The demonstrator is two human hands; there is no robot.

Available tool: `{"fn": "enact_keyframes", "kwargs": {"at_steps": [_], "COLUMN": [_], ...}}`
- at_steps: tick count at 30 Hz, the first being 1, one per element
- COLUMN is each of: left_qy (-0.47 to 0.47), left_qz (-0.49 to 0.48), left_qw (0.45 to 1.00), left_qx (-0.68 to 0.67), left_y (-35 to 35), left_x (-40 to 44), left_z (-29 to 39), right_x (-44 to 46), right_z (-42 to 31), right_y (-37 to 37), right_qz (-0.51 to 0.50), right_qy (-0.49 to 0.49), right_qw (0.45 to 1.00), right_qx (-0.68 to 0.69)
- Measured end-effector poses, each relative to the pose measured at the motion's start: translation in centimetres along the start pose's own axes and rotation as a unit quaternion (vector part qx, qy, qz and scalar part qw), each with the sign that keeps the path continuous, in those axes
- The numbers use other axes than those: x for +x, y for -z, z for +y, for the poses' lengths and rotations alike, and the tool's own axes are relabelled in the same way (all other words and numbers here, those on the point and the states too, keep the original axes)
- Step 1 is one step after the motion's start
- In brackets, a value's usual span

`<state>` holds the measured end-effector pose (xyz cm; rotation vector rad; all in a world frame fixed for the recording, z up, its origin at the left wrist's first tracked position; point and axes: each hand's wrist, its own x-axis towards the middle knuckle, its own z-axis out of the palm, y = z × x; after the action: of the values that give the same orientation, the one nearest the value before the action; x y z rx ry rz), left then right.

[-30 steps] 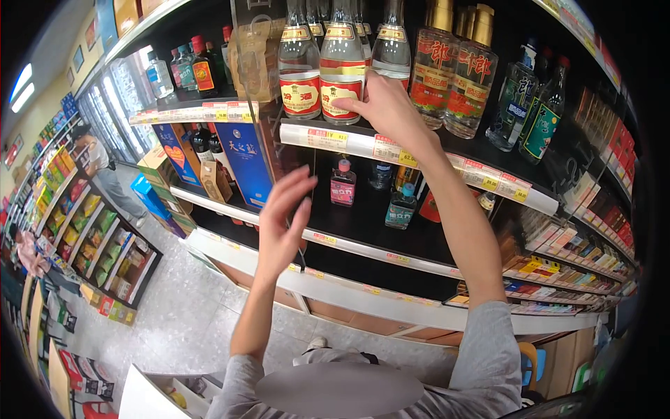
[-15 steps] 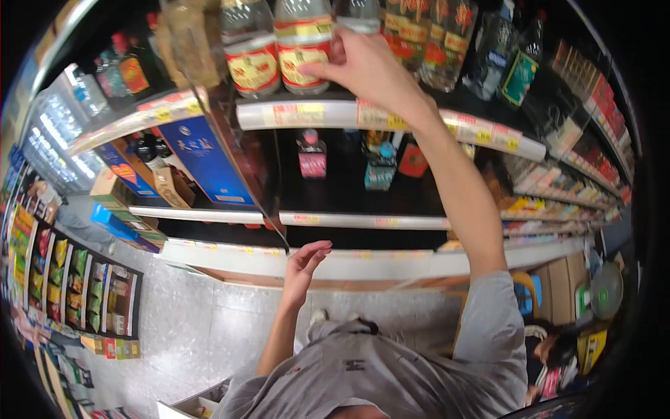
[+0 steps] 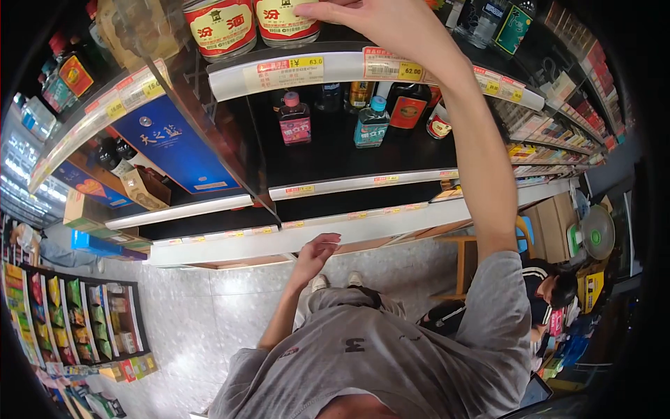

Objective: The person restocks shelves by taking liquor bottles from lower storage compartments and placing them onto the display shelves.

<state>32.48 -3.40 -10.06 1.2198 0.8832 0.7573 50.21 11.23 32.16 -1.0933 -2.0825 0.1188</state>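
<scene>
At the top shelf's edge, my right hand (image 3: 387,21) grips a clear liquor bottle (image 3: 283,22) with a red and cream label. The thumb presses on the label's right side; the other fingers are mostly beyond the top of the view. A matching liquor bottle (image 3: 220,28) stands just left of it. My left hand (image 3: 316,258) hangs low in front of the bottom shelf, fingers loosely bent and apart, holding nothing. Between the hands, on the middle shelf, stand a small pink-labelled bottle (image 3: 294,120) and a teal-labelled bottle (image 3: 371,124).
Price tags line the top shelf edge (image 3: 307,72). A blue box (image 3: 174,150) stands on the left. Further right is a dark bottle with a red label (image 3: 408,108). A snack rack (image 3: 77,314) stands behind left. A person (image 3: 551,290) sits at the lower right.
The view has shifted closer to the shelves, so the top bottles sit higher in it. My right thumb stays on the same bottle's label. My left hand remains low and has hardly changed shape.
</scene>
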Motion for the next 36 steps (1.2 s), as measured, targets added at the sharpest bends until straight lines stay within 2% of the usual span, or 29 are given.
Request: {"fn": "enact_keyframes", "kwargs": {"at_steps": [2,5,8,9,13,15,16,18,20,22,24,26,28,29,30,32,33,35,36], "left_qy": [0.002,0.012,0.044,0.043,0.008,0.011,0.009,0.014,0.010,0.007,0.056,0.054,0.064,0.106,0.150,0.168,0.165,0.254,0.254], "left_qz": [0.018,0.021,-0.007,-0.018,-0.064,-0.083,-0.091,-0.108,-0.120,-0.127,-0.104,-0.102,-0.112,-0.101,-0.090,-0.100,-0.095,-0.099,-0.092], "left_qw": [1.000,1.000,0.998,0.998,0.997,0.995,0.994,0.993,0.993,0.992,0.992,0.993,0.991,0.988,0.982,0.976,0.977,0.962,0.962], "left_qx": [0.017,0.011,0.045,0.049,0.049,0.051,0.052,0.039,0.016,-0.010,-0.034,-0.027,-0.046,-0.056,-0.067,-0.096,-0.100,0.031,0.034], "left_y": [1.4,2.5,3.0,3.1,2.7,2.4,2.3,1.9,1.6,0.6,-0.7,-1.7,-2.8,-3.3,-3.7,-3.8,-4.6,-5.4,-5.9], "left_x": [0.3,0.8,1.5,1.9,2.8,3.3,3.7,4.2,5.2,6.0,7.0,7.5,7.9,8.1,7.8,7.5,7.4,7.3,7.5], "left_z": [-0.4,-0.5,0.1,-0.3,-1.6,-2.0,-2.2,-2.6,-2.8,-3.3,-4.2,-6.5,-9.5,-10.8,-12.6,-18.0,-19.9,-21.9,-21.5], "right_x": [-0.4,-1.6,-3.9,-4.5,-9.8,-13.5,-15.1,-18.5,-21.8,-25.8,-31.2,-36.2,-44.7,-50.3,-54.5,-58.3,-58.0,-56.0,-55.4], "right_z": [0.1,0.3,-0.5,0.6,1.3,1.9,2.2,3.2,5.1,7.2,10.3,11.9,15.6,17.7,18.3,20.7,20.4,18.2,18.6], "right_y": [0.2,0.9,2.1,2.2,3.7,4.4,4.3,3.5,2.2,-0.6,-4.5,-7.4,-12.0,-14.6,-16.2,-20.0,-19.6,-17.6,-16.7], "right_qz": [0.030,0.099,0.158,0.189,0.278,0.311,0.314,0.297,0.282,0.275,0.209,0.039,-0.117,-0.169,-0.294,-0.503,-0.507,-0.406,-0.407], "right_qy": [-0.001,0.047,0.050,0.106,0.086,0.013,0.012,-0.110,-0.168,-0.288,-0.302,-0.414,-0.363,-0.353,-0.376,-0.349,-0.345,-0.406,-0.400], "right_qw": [1.000,0.994,0.985,0.975,0.955,0.947,0.947,0.937,0.933,0.903,0.923,0.903,0.924,0.920,0.879,0.788,0.788,0.808,0.810], "right_qx": [-0.003,-0.007,0.055,0.055,0.055,0.078,0.070,0.147,0.148,0.161,0.113,0.109,0.027,0.028,0.018,0.065,0.062,0.132,0.136]}}
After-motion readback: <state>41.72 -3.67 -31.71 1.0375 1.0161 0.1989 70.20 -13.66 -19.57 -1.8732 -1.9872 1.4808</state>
